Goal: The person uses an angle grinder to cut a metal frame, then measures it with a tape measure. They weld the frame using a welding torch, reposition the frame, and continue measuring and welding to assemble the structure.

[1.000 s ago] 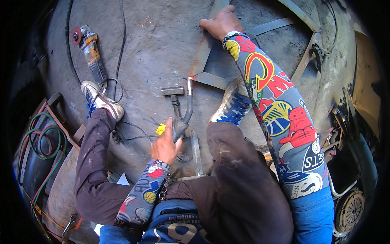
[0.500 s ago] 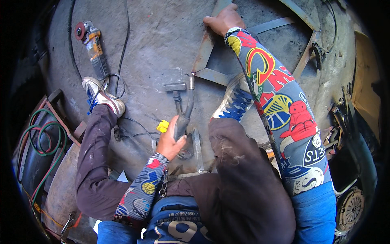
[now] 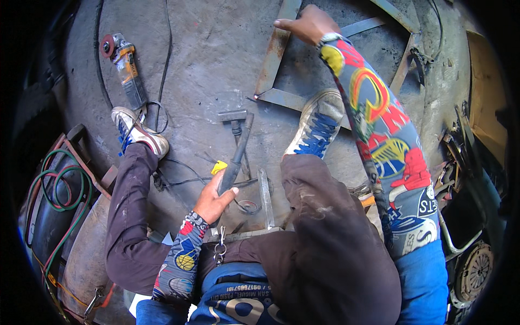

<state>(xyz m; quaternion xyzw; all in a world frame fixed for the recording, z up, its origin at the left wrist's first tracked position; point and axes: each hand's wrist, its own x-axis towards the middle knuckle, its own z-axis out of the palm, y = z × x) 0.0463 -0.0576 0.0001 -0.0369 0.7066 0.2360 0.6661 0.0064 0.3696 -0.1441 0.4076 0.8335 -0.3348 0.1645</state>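
My left hand (image 3: pixel 212 199) is wrapped around the handle of a welding torch (image 3: pixel 238 149), whose dark neck points up and away over the floor. Its tip is just short of the near corner of a flat-bar metal frame (image 3: pixel 273 54). A small bright spot shows at that corner. Beside the torch lies a hammer (image 3: pixel 233 115), its head toward the far side. Over the frame's left bar is my right hand (image 3: pixel 311 24), thumb stretched out to the left across the bar. The other fingers are hidden beneath the hand. Next to my left hand is a small yellow object (image 3: pixel 218 167).
An angle grinder (image 3: pixel 129 76) lies by my left shoe (image 3: pixel 140 132). My right shoe (image 3: pixel 319 122) overlaps the frame's near bar. Cables cross the floor, and a metal bar (image 3: pixel 265 197) lies between my legs. Coiled hoses (image 3: pixel 65 184) hang at left; a round metal disc (image 3: pixel 474 273) stands at right.
The torch tip has drawn back from the frame corner as my left hand moved slightly nearer and left. My right hand has shifted to the right over the frame's bar.
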